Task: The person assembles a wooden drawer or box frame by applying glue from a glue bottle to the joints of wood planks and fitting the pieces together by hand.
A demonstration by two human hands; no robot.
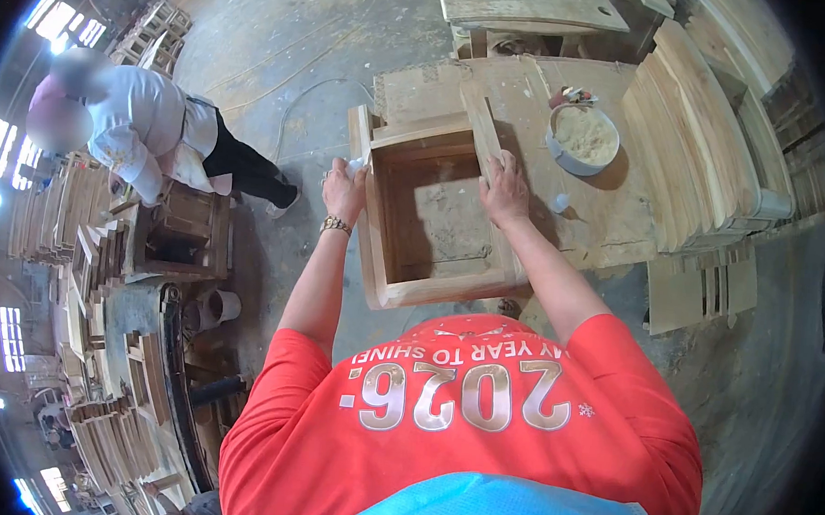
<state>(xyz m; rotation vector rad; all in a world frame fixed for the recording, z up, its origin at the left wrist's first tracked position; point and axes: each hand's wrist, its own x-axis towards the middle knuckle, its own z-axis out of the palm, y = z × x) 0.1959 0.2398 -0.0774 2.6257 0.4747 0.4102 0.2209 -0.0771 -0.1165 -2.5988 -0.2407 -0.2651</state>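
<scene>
A wooden box-like frame (427, 284) with an open middle lies on a board-topped bench in front of me. My left hand (343, 193), with a bracelet on its wrist, is at the frame's left side, its fingers closed on a small white item (356, 166). On the right side rail my right hand (505, 190) rests with its fingers bent over the wood. Right of the frame stands a white bucket (582, 139) of pale powder or paste, and a small whitish lump (558, 203) lies nearer to my right hand.
Stacked wooden panels (694, 133) stand at the right. Another worktable (532, 4) is at the top. A co-worker (161, 129) bends over a wooden cabinet (183, 229) at the left. Wooden parts (119, 419) are piled at the lower left.
</scene>
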